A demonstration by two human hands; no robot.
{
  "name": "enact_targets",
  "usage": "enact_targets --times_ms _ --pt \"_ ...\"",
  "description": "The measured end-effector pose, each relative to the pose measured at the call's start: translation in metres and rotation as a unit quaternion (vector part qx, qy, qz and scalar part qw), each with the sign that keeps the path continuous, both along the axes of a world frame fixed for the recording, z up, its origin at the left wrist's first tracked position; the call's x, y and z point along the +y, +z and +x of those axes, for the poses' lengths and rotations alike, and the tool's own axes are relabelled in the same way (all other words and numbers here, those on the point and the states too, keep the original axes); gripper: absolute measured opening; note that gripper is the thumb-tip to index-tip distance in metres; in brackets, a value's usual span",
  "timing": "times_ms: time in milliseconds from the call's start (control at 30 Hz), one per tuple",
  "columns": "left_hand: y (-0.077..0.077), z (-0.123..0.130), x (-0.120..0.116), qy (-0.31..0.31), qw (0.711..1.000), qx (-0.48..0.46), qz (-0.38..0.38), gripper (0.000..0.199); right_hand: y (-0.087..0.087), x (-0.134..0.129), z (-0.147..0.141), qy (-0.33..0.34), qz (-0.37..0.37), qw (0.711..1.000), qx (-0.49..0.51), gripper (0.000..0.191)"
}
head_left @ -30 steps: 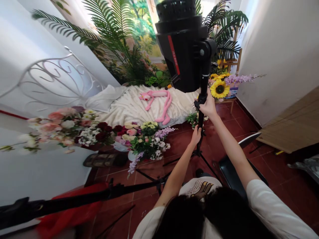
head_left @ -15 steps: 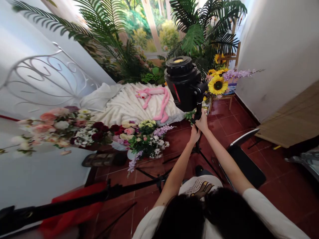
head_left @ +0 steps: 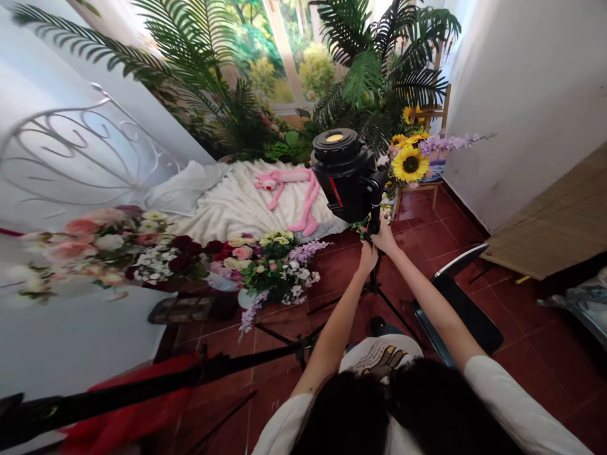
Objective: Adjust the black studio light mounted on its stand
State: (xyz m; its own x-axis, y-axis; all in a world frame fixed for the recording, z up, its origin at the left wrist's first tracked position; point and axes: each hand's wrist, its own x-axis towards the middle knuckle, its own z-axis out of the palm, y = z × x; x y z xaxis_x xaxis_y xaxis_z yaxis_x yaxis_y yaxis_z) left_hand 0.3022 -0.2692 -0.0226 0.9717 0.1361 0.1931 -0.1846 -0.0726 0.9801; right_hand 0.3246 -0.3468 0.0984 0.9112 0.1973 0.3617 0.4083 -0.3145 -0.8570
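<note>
A black studio light (head_left: 341, 177) with a yellow disc on its top end stands upright in front of me, mounted on a black light stand (head_left: 374, 272). Both my hands are wrapped around the stand's pole just below the lamp. My left hand (head_left: 368, 256) is lower, and my right hand (head_left: 385, 237) sits a little higher and to the right. Their fingers are partly hidden behind the pole and by each other. Behind the lamp, a pink plush toy (head_left: 303, 199) lies on a cream blanket (head_left: 222, 202).
Artificial flowers (head_left: 265, 265) line the bed's near side. Sunflowers (head_left: 410, 163) stand at right by a wooden easel (head_left: 434, 189). A black folding chair (head_left: 459, 309) is close on my right. Another black stand's pole (head_left: 142, 385) crosses the lower left. Stand legs spread over red tiles (head_left: 427, 234).
The lamp sits slightly lower, nearer my hands. Both hands keep their grip on the pole and have shifted down a little. The view has turned slightly to the right.
</note>
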Motion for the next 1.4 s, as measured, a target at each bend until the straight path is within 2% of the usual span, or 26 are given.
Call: enact_targets --times_ms 167,300,400,467,533,567,600,633,733,800,867,933,1000,1167,1200,1267,1333,1400 --pt "-0.003 0.001 0.001 0.012 0.999 0.004 0.032 0.037 -0.002 -0.037 -0.012 0.086 -0.027 0.996 0.029 0.047" --pt "0.0 -0.003 0.001 0.027 0.999 0.026 0.037 0.033 -0.026 -0.069 -0.032 0.071 -0.076 0.99 0.098 0.037" --pt "0.004 -0.006 0.0 0.033 0.997 0.044 0.045 0.033 -0.048 -0.074 -0.047 0.066 -0.11 0.98 0.151 0.032" --pt "0.007 -0.007 0.0 0.034 0.997 0.052 0.043 0.033 -0.059 -0.066 -0.055 0.061 -0.075 0.976 0.196 0.035" --pt "0.01 -0.009 0.0 0.037 0.997 0.058 0.041 0.034 -0.067 -0.053 -0.059 0.043 0.021 0.964 0.263 0.037" --pt "0.01 -0.009 0.0 0.038 0.996 0.06 0.045 0.034 -0.07 -0.047 -0.06 0.033 0.093 0.947 0.307 0.037" --pt "0.011 -0.009 0.0 0.038 0.996 0.06 0.051 0.035 -0.072 -0.04 -0.061 0.031 0.175 0.917 0.356 0.037" --pt "0.011 -0.008 0.0 0.036 0.996 0.059 0.059 0.035 -0.074 -0.035 -0.061 0.035 0.263 0.875 0.406 0.036" --pt "0.011 -0.007 0.0 0.03 0.996 0.048 0.07 0.037 -0.075 -0.026 -0.062 0.072 0.506 0.703 0.494 0.034" --pt "0.009 -0.006 0.0 0.027 0.997 0.041 0.067 0.039 -0.075 -0.026 -0.061 0.093 0.608 0.61 0.5 0.032" --pt "0.008 -0.005 0.0 0.023 0.997 0.034 0.061 0.04 -0.077 -0.027 -0.061 0.112 0.659 0.554 0.496 0.028" --pt "0.008 -0.005 0.0 0.022 0.998 0.031 0.056 0.04 -0.079 -0.027 -0.06 0.132 0.68 0.527 0.493 0.025" --pt "0.009 -0.004 -0.001 0.019 0.998 0.031 0.049 0.041 -0.082 -0.026 -0.06 0.145 0.693 0.515 0.483 0.023" --pt "0.006 -0.015 0.01 0.015 1.0 0.014 0.0 0.037 -0.093 -0.014 -0.07 0.124 0.695 0.515 0.486 0.022" --pt "0.002 -0.022 0.016 0.015 1.0 0.011 -0.019 0.036 -0.094 -0.01 -0.073 0.114 0.686 0.511 0.505 0.023" --pt "-0.011 -0.04 0.032 0.017 0.998 0.02 -0.054 0.035 -0.094 0.0 -0.081 0.096 0.66 0.485 0.566 0.023" --pt "-0.028 -0.063 0.053 0.06 0.994 0.042 -0.077 0.03 -0.092 0.015 -0.087 0.084 0.632 0.448 0.627 0.022" --pt "-0.045 -0.09 0.077 0.121 0.986 0.062 -0.099 0.025 -0.088 0.035 -0.091 0.078 0.607 0.428 0.665 0.021"
